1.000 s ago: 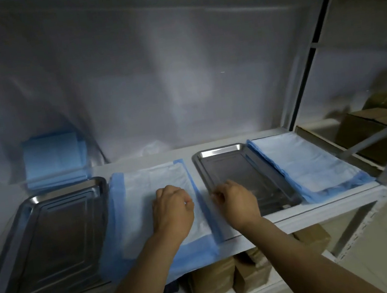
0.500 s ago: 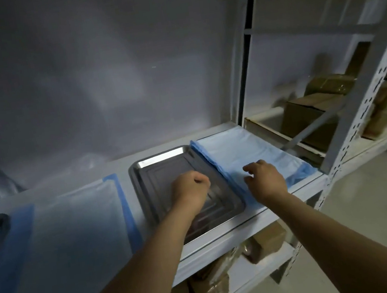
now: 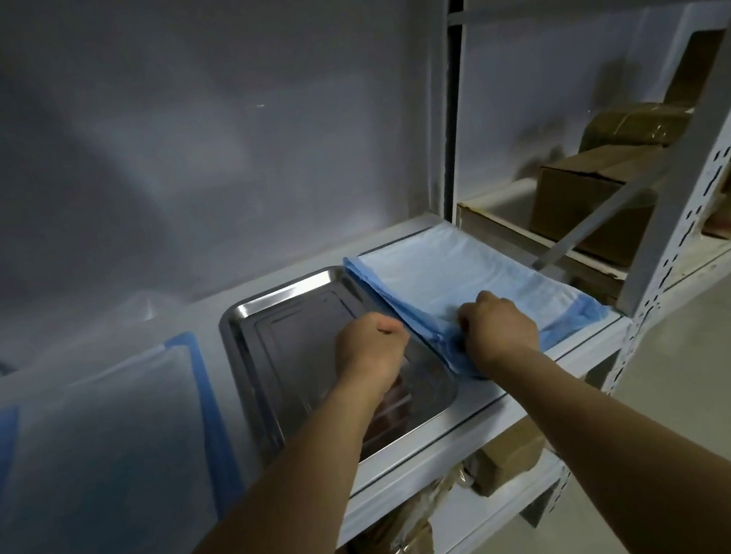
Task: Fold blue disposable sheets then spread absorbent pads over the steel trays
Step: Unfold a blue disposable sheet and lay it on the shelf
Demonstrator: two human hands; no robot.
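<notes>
A person's two bare hands work at a white shelf [image 3: 492,409] in dim light. The right hand [image 3: 500,332], fingers curled, grips the near left corner of a stack of blue absorbent pads [image 3: 459,281] lying at the shelf's 3 o'clock end, just beside a steel tray [image 3: 272,300]. The left hand [image 3: 371,347] is closed in a fist over the tray's right half, its knuckles close against the stack's left edge; whether it has hold of a pad there cannot be told. The tray sits at the shelf's middle, its near rim at the front edge. At 9 o'clock of the tray, another pad [image 3: 93,436] with blue borders lies spread flat. Brown cardboard boxes [image 3: 588,196] stand on the neighbouring rack at 2 o'clock, and more brown parcels [image 3: 395,552] sit on the shelf below.
</notes>
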